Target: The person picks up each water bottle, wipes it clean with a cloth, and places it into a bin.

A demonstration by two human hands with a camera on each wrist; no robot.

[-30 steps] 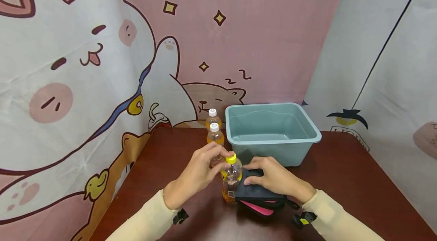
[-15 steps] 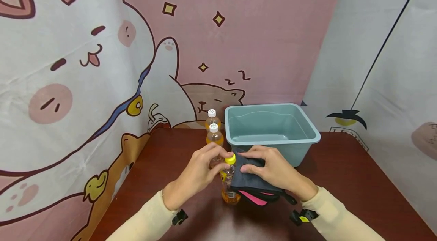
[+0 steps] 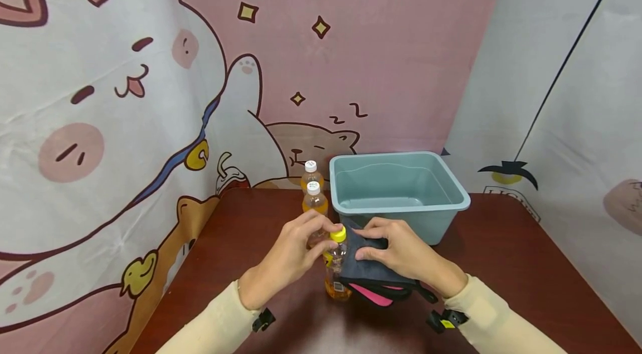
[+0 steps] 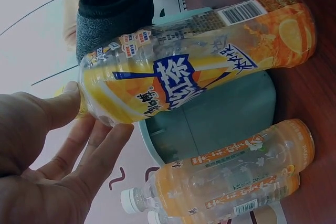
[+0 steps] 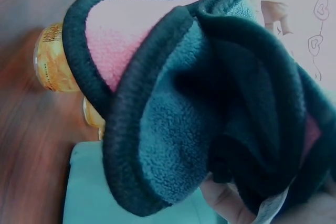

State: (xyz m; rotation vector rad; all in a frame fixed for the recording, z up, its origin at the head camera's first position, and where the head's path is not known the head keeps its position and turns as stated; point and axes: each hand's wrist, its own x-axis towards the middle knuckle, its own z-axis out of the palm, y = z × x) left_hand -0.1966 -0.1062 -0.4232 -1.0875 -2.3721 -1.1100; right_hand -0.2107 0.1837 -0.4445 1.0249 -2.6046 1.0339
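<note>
In the head view my left hand (image 3: 291, 251) pinches the yellow cap (image 3: 338, 234) of a clear plastic tea bottle (image 3: 337, 287), which stands upright on the table. The left wrist view shows the yellow-and-orange label (image 4: 173, 80) of this bottle. My right hand (image 3: 408, 251) grips a folded cloth (image 3: 368, 265), dark grey with black edging and a pink side. The cloth lies against the bottle's right side and covers part of it. In the right wrist view the folded cloth (image 5: 173, 145) hides most of the bottle and much of the hand.
Two white-capped bottles with orange labels, a nearer one (image 3: 315, 204) and a farther one (image 3: 311, 174), stand behind the left hand. A blue-green plastic tub (image 3: 401, 212) sits on the brown table (image 3: 251, 220) behind the cloth. A printed fabric backdrop hangs behind.
The right hand and cloth have moved up along the bottle, mostly in the first half second, then shifted slightly. The left hand stays on the cap.
</note>
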